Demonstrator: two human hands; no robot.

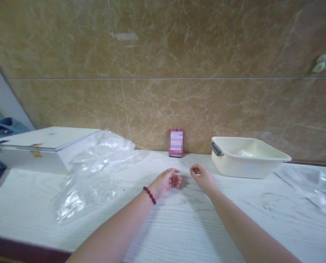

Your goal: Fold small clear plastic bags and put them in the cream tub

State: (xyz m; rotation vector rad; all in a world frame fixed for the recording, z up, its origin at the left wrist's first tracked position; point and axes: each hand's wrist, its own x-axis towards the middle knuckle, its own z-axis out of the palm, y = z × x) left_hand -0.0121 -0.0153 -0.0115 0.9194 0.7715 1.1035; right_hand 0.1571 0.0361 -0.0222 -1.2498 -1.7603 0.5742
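Note:
My left hand (167,182), with a dark red bead bracelet (150,195) at its wrist, is held just over the white wood-grain table (176,230). Its fingers are loosely bent and apart, and nothing is in them. Facing it across a small gap is my right hand (203,178), its fingers curled loosely inward; I see no object in it. Beyond both hands, a small upright card or screen (176,143) with a dark red border leans at the wall, its face blurred. To the right of my right hand stands a cream plastic bin (239,166) with a grey handle clip (215,149).
Crumpled clear plastic (94,179) lies left of my hands, against a white box (31,159). More clear plastic (313,186) spreads at the right. A brown marbled wall (163,106) closes off the back. Blue fabric (9,126) shows at far left.

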